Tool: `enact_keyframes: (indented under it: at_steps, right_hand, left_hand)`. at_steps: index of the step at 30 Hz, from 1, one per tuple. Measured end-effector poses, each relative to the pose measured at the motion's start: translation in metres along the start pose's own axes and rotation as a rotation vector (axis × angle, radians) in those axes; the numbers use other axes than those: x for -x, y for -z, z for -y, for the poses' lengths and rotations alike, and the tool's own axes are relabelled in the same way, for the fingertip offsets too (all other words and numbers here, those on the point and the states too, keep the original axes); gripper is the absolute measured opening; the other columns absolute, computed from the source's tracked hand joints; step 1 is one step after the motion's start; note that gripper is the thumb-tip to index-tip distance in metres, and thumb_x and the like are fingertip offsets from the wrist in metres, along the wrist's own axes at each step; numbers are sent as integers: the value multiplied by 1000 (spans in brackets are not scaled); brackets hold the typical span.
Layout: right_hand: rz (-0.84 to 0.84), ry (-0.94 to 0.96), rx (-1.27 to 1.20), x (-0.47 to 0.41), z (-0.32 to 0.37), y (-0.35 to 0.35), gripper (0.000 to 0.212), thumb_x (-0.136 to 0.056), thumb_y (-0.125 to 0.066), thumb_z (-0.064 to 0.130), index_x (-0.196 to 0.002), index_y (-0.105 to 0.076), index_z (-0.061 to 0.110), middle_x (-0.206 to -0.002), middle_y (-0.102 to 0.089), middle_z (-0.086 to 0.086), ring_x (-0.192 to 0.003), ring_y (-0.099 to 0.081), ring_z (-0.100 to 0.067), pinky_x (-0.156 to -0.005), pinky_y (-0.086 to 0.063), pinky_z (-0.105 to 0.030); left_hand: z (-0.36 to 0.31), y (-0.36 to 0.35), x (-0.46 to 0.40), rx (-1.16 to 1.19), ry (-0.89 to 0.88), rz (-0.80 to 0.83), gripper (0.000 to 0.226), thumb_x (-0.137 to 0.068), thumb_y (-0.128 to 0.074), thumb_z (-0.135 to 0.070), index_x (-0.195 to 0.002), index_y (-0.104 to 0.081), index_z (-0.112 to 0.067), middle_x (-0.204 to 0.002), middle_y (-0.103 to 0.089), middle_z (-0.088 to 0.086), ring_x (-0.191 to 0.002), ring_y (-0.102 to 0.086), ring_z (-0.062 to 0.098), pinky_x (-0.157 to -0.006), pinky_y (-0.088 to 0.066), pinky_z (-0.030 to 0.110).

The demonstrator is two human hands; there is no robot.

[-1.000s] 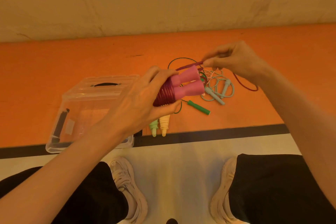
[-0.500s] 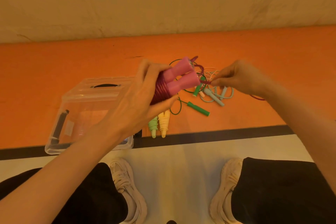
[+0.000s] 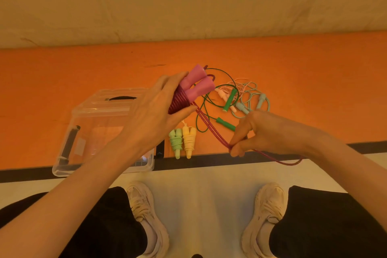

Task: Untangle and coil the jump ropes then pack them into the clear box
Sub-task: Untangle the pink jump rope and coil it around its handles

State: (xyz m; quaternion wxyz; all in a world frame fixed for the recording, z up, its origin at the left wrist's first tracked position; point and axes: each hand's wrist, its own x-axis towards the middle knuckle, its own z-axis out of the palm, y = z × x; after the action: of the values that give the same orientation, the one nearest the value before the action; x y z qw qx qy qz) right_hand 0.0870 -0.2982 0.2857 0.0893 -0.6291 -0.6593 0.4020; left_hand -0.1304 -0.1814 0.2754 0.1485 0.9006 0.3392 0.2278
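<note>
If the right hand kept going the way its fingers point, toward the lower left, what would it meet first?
Likely nothing soon: beyond the right hand, pinching the maroon cord, lies bare floor before the clear box. Depth is unclear.

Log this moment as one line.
left hand grips pink handles | right hand pinches maroon cord | clear box open | two ropes coiled

Occlusions, lower and centre frame

My left hand point(image 3: 152, 115) hides the clear box point(image 3: 100, 109) right side; pink rope point(image 3: 211, 130) vanishes inside my right hand point(image 3: 257, 132); both knees cropped at bottom.
</note>
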Motion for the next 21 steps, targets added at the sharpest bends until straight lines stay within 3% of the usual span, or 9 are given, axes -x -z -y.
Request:
enact_keyframes:
  at_steps: [4, 9, 14, 19, 21]
  right_hand:
    - [46, 46, -122, 12, 8, 1, 13, -80, -71, 35, -85, -78, 25, -80, -72, 10, -84, -62, -6, -77, -48, -29]
    - [41, 103, -303, 16, 16, 4, 9, -81, -70, 30, -79, -77, 25, -78, -71, 5, -84, -62, -6, -78, -45, -18]
    - [91, 193, -304, 9, 34, -6, 25, -81, -67, 36, -83, -77, 13, -77, -71, 0, -81, -64, -17, -81, -50, -35]
    - [82, 245, -519, 10, 43, 1, 17, -86, -63, 18, -72, -72, 21, -75, -67, -4, -77, -62, -7, -77, -44, -13]
    - [66, 274, -588, 12, 45, 2, 19, -86, -60, 16, -72, -71, 22, -75, -66, -6, -77, -61, -9, -78, -44, -13]
  left_hand:
    - [-1, 0, 1, -123, -43, 30, 70, -83, -54, -56, -141, -39, -21, -121, -52, 0, -93, -58, 23, -64, -48, 38]
    - [1, 2, -3, -224, -92, 69, 70, -83, -62, -49, -142, -39, -19, -120, -50, 4, -88, -58, 25, -58, -47, 39]
    - [-7, -4, -1, -326, -91, 88, 70, -79, -60, -45, -140, -41, -17, -117, -51, 7, -87, -58, 28, -54, -47, 39]
    - [-7, -3, 0, -325, -88, 68, 71, -76, -55, -48, -139, -44, -18, -113, -54, 6, -86, -60, 29, -51, -44, 35]
    - [-7, -1, -1, -312, -79, 53, 70, -77, -56, -49, -139, -45, -18, -113, -55, 6, -87, -60, 29, -52, -43, 35]
